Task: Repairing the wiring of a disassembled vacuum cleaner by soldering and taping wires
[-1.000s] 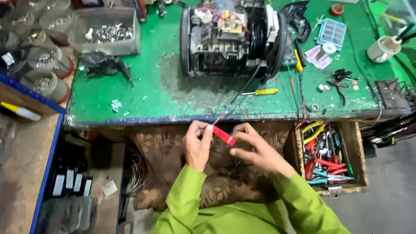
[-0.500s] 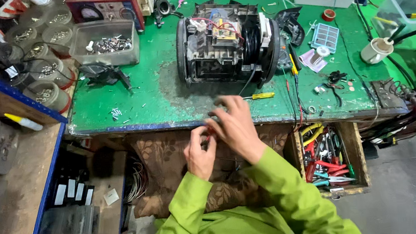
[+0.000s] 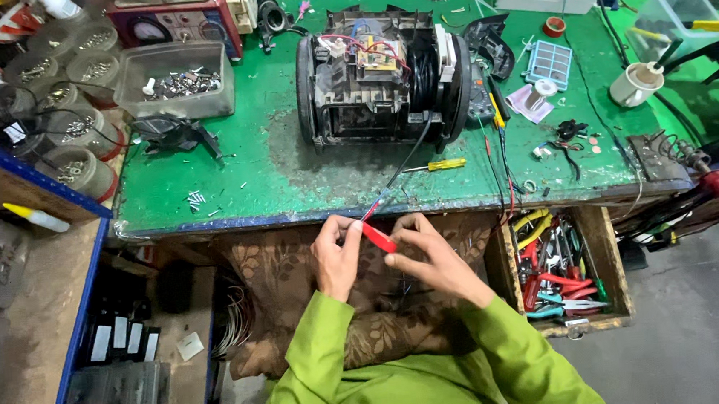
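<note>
Since half a second ago, both hands have dropped from the table edge to a position below it, over the lap, and a red tool (image 3: 378, 237) is again visible between them.

Red tool: short, flat handle. Its long axis runs diagonally, upper end toward the left hand (image 3: 336, 258) and the table, lower end toward the right hand (image 3: 429, 254). The working tip is hidden by the fingers.

Left hand: fingers pressed together, pinching the upper end of the tool along with a thin wire (image 3: 397, 171). Right hand: thumb and fingers closed on the lower end of the tool.

Wire: leads from the left hand up and right, across the table edge, to a stripped appliance body (image 3: 381, 79) lying on its side on the green table (image 3: 289, 182).

On the table near the wire: a yellow screwdriver (image 3: 435, 166), long axis left to right. Further left: a clear tub of screws (image 3: 175, 80). At the right: a white cup (image 3: 634, 84).

Below the table edge, right of the right hand: an open drawer (image 3: 564, 276) of pliers and cutters.
</note>
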